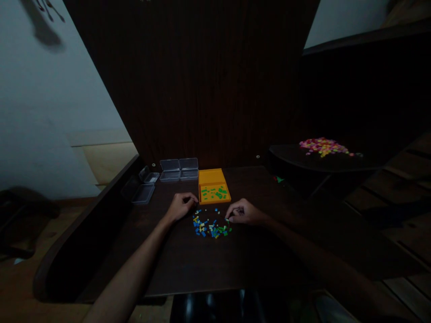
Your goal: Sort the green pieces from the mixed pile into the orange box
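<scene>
Small toy bricks in blue, green, white and yellow lie scattered on the dark tabletop between my hands. At the pile's right edge is my right hand, its thumb and fingers pinched together beside a pale greenish piece; whether that piece is gripped is too small to tell. My left hand rests on the table at the pile's upper left, fingers curled together near the front left corner of a yellow box. Its fingertips are partly hidden. The box has its lid up and holds several green bricks.
Clear plastic cases with raised lids stand left of the yellow box, and another clear case lies nearer the left side panel. On a dark side shelf at right sits a heap of pink, red and yellow pieces. A dark panel rises behind.
</scene>
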